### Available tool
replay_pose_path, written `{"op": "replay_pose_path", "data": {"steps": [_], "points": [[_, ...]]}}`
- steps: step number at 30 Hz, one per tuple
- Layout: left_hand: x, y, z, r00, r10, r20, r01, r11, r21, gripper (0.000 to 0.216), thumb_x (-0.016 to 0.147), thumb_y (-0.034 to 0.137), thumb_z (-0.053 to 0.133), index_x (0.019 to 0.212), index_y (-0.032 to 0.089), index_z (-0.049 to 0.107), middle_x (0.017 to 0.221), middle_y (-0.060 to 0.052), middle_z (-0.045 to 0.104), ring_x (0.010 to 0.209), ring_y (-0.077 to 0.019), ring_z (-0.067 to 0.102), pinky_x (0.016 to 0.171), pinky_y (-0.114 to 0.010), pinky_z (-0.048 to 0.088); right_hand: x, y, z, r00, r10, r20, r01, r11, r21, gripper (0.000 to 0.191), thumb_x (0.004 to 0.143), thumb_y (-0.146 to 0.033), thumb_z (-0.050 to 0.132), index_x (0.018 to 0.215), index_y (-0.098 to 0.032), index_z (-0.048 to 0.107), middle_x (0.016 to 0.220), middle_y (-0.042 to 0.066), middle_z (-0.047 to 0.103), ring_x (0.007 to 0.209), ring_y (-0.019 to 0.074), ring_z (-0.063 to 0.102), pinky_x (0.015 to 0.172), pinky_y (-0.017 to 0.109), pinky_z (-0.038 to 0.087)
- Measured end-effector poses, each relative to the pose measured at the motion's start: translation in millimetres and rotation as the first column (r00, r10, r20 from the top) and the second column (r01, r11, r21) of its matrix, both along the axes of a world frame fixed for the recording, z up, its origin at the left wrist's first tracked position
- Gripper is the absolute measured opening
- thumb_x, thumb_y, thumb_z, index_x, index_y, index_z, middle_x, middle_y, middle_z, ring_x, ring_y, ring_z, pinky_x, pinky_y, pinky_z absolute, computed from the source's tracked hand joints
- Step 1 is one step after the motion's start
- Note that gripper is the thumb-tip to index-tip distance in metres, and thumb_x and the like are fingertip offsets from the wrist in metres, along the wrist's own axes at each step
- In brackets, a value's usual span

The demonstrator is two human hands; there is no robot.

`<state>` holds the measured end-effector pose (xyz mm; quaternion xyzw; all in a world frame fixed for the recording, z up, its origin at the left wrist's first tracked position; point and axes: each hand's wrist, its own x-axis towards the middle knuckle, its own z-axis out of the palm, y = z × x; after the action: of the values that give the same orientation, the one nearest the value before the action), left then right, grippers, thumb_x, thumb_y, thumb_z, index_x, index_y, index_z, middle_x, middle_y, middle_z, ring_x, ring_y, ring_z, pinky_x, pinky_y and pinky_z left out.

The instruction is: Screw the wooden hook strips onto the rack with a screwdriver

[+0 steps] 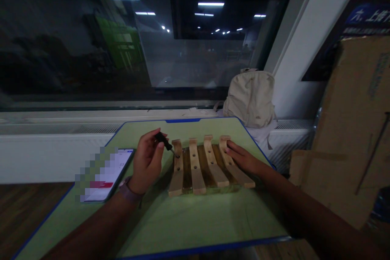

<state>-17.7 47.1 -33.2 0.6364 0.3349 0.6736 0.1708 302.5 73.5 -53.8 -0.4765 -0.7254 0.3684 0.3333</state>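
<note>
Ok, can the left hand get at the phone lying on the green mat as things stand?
Probably yes: the left hand sits right beside the phone with nothing between them, though it holds a small screwdriver, so it would likely need to let go first.

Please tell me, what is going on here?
A person is working at a wooden rack that lies on a green mat. Their left hand holds a small black-handled screwdriver, with its tip close to the rack's leftmost slat. Their right hand rests on the rightmost slat, steadying the rack. A phone lies on the mat to the left, and a backpack sits beyond it by the window.
</note>
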Motion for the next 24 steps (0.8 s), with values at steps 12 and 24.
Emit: {"op": "replay_pose_path", "data": {"steps": [12, 24], "points": [[1.8, -1.6, 3.5, 0.999, 0.005, -0.047, -0.007, 0.999, -0.037, 0.041, 0.097, 0.029, 0.055, 0.137, 0.023, 0.051, 0.121, -0.010, 0.065, 0.103, -0.0177, 0.070, 0.095, -0.037, 0.058, -2.1, -0.4, 4.7, 1.000, 0.027, 0.005, -0.027, 1.000, -0.009, 0.047, 0.093, -0.054, 0.048, 0.118, -0.020, 0.066, 0.125, 0.011, 0.071, 0.123, 0.0309, 0.061, 0.111, 0.047, 0.043], [-0.6, 0.1, 3.3, 0.992, 0.111, -0.061, -0.111, 0.994, -0.005, 0.041, 0.093, 0.028, 0.062, 0.133, 0.022, 0.055, 0.108, -0.007, 0.066, 0.094, -0.0158, 0.068, 0.083, -0.030, 0.057, -1.0, 1.6, 0.5, 1.000, 0.019, 0.003, -0.019, 1.000, -0.011, 0.042, 0.093, -0.052, 0.049, 0.112, -0.019, 0.067, 0.117, 0.010, 0.073, 0.116, 0.0297, 0.063, 0.107, 0.046, 0.045]]}}
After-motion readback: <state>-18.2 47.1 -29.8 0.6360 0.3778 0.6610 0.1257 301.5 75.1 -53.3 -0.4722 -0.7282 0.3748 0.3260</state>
